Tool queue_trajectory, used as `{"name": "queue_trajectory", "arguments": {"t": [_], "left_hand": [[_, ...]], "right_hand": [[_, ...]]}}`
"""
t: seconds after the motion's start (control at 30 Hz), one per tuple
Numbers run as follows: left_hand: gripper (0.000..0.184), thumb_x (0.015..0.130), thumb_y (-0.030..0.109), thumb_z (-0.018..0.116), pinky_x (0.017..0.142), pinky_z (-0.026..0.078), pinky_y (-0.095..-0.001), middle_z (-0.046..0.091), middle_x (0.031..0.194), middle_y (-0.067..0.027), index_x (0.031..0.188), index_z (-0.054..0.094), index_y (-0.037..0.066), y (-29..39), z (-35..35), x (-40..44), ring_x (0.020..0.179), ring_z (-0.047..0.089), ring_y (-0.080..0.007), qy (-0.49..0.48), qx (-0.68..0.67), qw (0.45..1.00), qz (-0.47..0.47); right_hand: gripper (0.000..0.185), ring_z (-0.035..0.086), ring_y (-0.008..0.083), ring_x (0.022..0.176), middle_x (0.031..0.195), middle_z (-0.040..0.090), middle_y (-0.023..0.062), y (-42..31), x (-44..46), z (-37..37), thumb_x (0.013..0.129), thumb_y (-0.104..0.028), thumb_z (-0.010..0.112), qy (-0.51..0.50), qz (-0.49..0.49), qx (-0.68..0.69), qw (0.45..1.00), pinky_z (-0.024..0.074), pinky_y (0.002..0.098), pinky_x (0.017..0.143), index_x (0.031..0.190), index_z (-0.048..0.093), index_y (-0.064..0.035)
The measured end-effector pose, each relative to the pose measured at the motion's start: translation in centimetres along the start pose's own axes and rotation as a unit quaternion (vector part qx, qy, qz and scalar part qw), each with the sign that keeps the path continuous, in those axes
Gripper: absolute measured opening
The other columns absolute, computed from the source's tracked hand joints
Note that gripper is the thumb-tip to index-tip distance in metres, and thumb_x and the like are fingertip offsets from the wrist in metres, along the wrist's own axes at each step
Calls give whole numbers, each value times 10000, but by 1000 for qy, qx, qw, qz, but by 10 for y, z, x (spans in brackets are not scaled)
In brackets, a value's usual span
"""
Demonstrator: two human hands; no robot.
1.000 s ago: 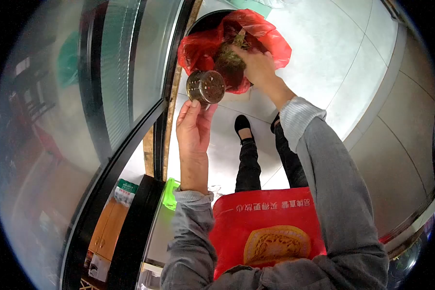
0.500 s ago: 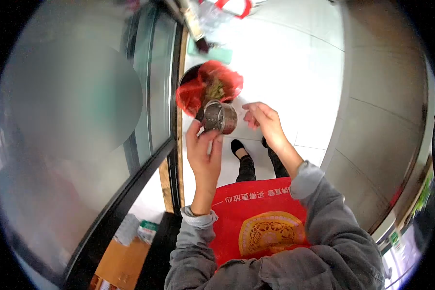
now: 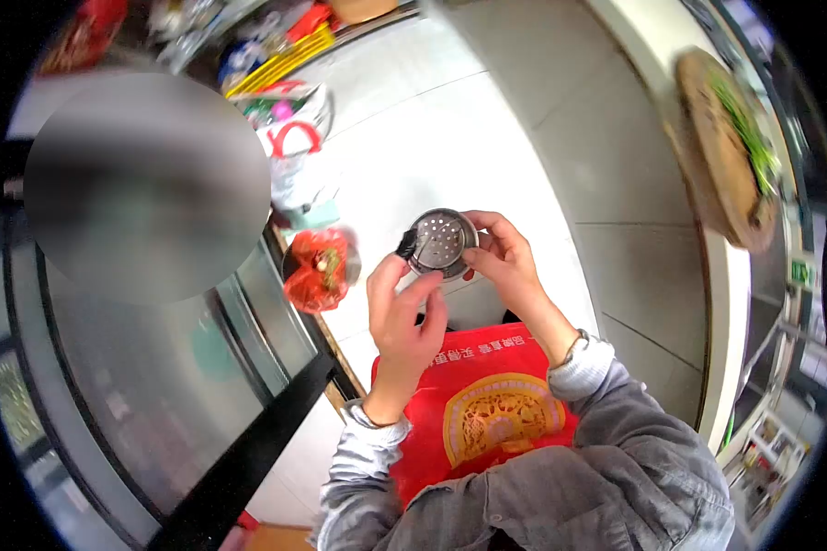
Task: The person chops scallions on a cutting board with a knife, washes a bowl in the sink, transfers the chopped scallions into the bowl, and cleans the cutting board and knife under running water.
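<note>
Cradling a round perforated strainer (image 3: 443, 241) at chest front, both hands meet on it, well above the floor, holed plate facing up. The right hand (image 3: 513, 268) has its fingers bent and closed on the rim at 3 o'clock, thumb on top; the left hand (image 3: 402, 317) has partly curled fingers closed on the edge between 6 and 8 o'clock, near the black tab (image 3: 407, 242) at 9. It looks light and stiff, metal-like, perhaps slippery if wet; the outer rim is the sure hold, keeping fingertips off the plate. Down below, pale floor tiles (image 3: 413, 165) spread wide and bright. From the strainer, a red plastic bag (image 3: 317, 292) sits at 8 o'clock, a yellow basket (image 3: 280, 64) at 11, and greens (image 3: 744, 124) lie on a wooden board (image 3: 715, 174) at 2.
</note>
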State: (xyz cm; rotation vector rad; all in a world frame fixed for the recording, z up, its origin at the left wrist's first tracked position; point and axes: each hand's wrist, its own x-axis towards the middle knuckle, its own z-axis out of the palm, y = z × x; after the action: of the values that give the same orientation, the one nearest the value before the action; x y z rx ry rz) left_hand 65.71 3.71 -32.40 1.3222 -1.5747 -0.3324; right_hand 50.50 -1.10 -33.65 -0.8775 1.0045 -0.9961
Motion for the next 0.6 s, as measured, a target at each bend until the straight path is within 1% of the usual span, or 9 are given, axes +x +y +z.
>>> {"name": "queue_trajectory", "arguments": {"t": [0.03, 0.1, 0.17, 0.2, 0.27, 0.33, 0.43, 0.53, 0.6], "left_hand": [[261, 682, -61, 666, 821, 474, -391, 524, 1112, -182, 926, 637, 26, 29, 19, 3, 1021, 539, -326, 3, -50, 999, -21], [225, 736, -86, 618, 815, 513, -317, 519, 1133, -170, 953, 614, -26, 88, 50, 14, 934, 595, -257, 14, 0, 1000, -15], [239, 776, -101, 581, 789, 507, -290, 513, 1151, -143, 1002, 597, -23, 144, 91, 13, 908, 602, -201, 54, -194, 972, -121], [198, 845, -37, 559, 808, 504, -288, 511, 1140, -103, 1040, 563, -6, 143, 63, 23, 970, 555, -167, 30, -242, 960, -140], [199, 853, -23, 551, 737, 511, -285, 518, 1122, -105, 1052, 553, -8, 201, 89, 31, 933, 566, -164, -1, -272, 949, -159], [194, 860, 10, 558, 680, 493, -269, 525, 1106, -104, 1053, 547, -14, 246, 79, 42, 894, 572, -154, -37, -351, 922, -161], [211, 865, 35, 565, 680, 486, -260, 552, 1034, -88, 1069, 540, -11, 328, 114, 33, 885, 564, -139, -160, -375, 900, -152], [209, 853, 8, 570, 675, 498, -253, 522, 1093, -78, 1061, 561, -5, 332, 96, 50, 872, 559, -121, -243, -447, 851, -127], [221, 850, 1, 572, 685, 487, -235, 537, 1045, -62, 1070, 556, -6, 324, 75, 49, 869, 538, -98, -285, -475, 826, -105]], "right_hand": [[416, 575, 102, 828, 1065, 568, 54, -19, -15, -29, 809, 23, 557, 16, -11, 9, 1000, 503, 246, 614, 1214, 471, -21], [414, 566, 97, 816, 1062, 557, 56, -62, -50, -87, 809, 26, 564, 50, -47, 29, 997, 497, 235, 604, 1211, 468, -13], [407, 551, 85, 782, 1047, 538, 57, -93, -95, -139, 811, 30, 581, 90, -100, 47, 990, 487, 220, 586, 1201, 468, 4], [405, 540, 83, 767, 1019, 544, 55, -108, -110, -109, 818, 0, 588, 127, -115, 44, 984, 480, 222, 595, 1204, 469, 4], [401, 539, 84, 765, 1009, 549, 52, -145, -154, -147, 825, -26, 589, 156, -137, 67, 976, 475, 229, 602, 1206, 469, 0], [399, 536, 81, 765, 1004, 556, 50, -175, -195, -142, 835, -64, 588, 203, -168, 49, 963, 467, 240, 611, 1211, 467, -8], [385, 532, 67, 740, 976, 573, 43, -203, -264, -183, 833, -77, 590, 308, -191, 71, 929, 460, 228, 598, 1197, 480, -12], [341, 543, 74, 655, 907, 595, 46, -219, -282, -162, 826, -76, 588, 434, -214, 13, 875, 460, 220, 556, 1148, 510, 1], [298, 531, 78, 567, 839, 595, 53, -212, -294, -160, 814, -71, 583, 485, -253, -39, 837, 449, 211, 504, 1098, 544, 7]]}}
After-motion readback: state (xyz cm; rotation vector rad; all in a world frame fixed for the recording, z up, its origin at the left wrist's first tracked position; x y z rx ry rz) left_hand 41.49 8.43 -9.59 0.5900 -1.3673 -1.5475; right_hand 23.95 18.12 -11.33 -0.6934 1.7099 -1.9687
